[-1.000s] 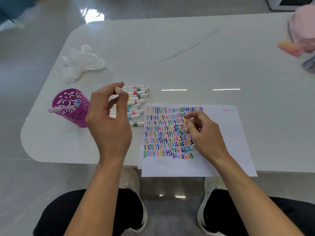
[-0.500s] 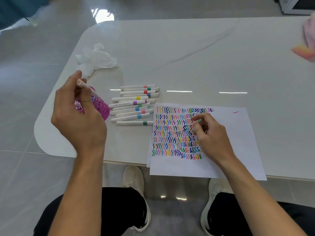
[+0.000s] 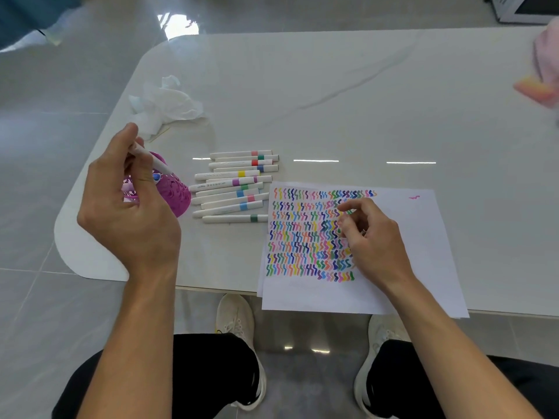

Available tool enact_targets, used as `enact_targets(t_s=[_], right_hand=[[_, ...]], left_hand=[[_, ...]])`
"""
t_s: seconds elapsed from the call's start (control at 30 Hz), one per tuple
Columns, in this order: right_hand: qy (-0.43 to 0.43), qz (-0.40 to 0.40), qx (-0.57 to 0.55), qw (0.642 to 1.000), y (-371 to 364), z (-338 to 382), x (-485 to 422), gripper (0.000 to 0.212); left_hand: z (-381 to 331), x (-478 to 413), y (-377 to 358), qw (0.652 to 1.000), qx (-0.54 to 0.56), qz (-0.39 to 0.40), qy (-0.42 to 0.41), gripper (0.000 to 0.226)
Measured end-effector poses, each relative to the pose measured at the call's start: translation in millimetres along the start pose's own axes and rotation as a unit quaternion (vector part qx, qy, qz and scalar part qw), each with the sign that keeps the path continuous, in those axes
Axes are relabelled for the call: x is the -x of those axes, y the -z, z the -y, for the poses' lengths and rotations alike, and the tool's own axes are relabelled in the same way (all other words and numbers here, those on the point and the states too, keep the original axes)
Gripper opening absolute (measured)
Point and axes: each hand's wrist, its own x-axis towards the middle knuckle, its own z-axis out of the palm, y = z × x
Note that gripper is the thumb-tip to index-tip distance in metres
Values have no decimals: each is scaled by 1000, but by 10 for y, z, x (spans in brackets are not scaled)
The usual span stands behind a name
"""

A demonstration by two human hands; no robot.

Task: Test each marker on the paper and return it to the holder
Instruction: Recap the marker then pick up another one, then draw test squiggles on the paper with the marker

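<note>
My left hand (image 3: 130, 213) pinches a white marker (image 3: 151, 160) between thumb and fingers, tilted with its lower end over the mouth of the purple lattice holder (image 3: 177, 193). A blue-capped marker (image 3: 156, 177) shows inside the holder, which my hand partly hides. Several white markers with coloured bands (image 3: 236, 186) lie in a row between the holder and the paper (image 3: 417, 237). The sheet is covered in rows of coloured squiggles. My right hand (image 3: 373, 241) rests on the paper with fingers loosely curled and holds nothing that I can see.
A crumpled white tissue (image 3: 169, 104) lies behind the holder near the table's (image 3: 332, 101) rounded left corner. A pink object (image 3: 546, 65) and an orange-pink piece (image 3: 534, 89) sit at the far right edge. The paper overhangs the table's front edge.
My left hand carried the marker from above the row of markers leftward to the holder and lowered its end toward the opening. The right hand stayed on the paper.
</note>
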Motion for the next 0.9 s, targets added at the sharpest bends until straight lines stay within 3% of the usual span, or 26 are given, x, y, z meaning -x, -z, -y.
enact_targets(t_s=[0.27,0.4,0.67,0.9], right_hand=[[-9,-51,-56,997,49,41,1,18],[-36,-99,-98,990,98,42,-13,12],[-145,-151,-241,948,227,29,-77,17],[-177,-182,-302,919,296,33,-109,13]], left_hand=[[40,15,-51,999,-16,32,24,26],[58,12,-61,993,-90,64,46,30],[12,88,-103,982,-154,95,63,35],[-38,94,-114,980,-162,95,59,43]])
